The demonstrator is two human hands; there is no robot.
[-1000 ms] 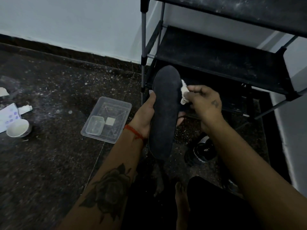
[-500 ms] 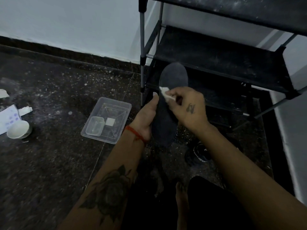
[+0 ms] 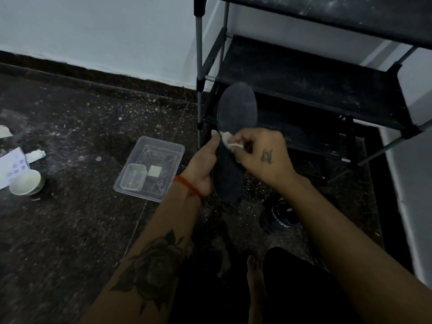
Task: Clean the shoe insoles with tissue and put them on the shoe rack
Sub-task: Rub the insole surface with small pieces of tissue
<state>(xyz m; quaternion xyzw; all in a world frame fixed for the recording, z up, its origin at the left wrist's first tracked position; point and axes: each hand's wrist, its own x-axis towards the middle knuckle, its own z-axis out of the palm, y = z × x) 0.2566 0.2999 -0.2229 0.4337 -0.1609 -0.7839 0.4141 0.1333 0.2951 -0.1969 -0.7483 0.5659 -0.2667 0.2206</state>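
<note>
Since a second ago the right hand (image 3: pixel 264 157) has crossed from the insole's right edge to its left edge, carrying the tissue (image 3: pixel 228 141) with it, and the insole (image 3: pixel 233 141) has tipped a little so that its toe end points further right.

Now the dark insole is held up off the floor (image 3: pixel 70 230), roughly upright, toe end far and heel end near, in front of the lower shelves of the shoe rack (image 3: pixel 304 78). Its left edge sits in the left hand (image 3: pixel 203 164): the thumb lies along that edge with its tip near the tissue, while the other fingers are hidden behind the insole, so how they lie cannot be told. Right-hand fingers (image 3: pixel 243 142) are curled narrowly and pinch the small white wad of tissue, pressing it on the insole's face about midway along, just beside the left thumb tip. A red thread (image 3: pixel 189 187) circles the left wrist.

Left of the hands, a clear plastic tray (image 3: pixel 161 148) lies on the floor, with a smaller clear box (image 3: pixel 134 177) inside it. Further left stand a white bowl (image 3: pixel 25 182) and a white packet with purple dots (image 3: pixel 11 163). A dark shoe (image 3: pixel 279 218) lies on the floor near the rack's foot, partly hidden by the right forearm.
</note>
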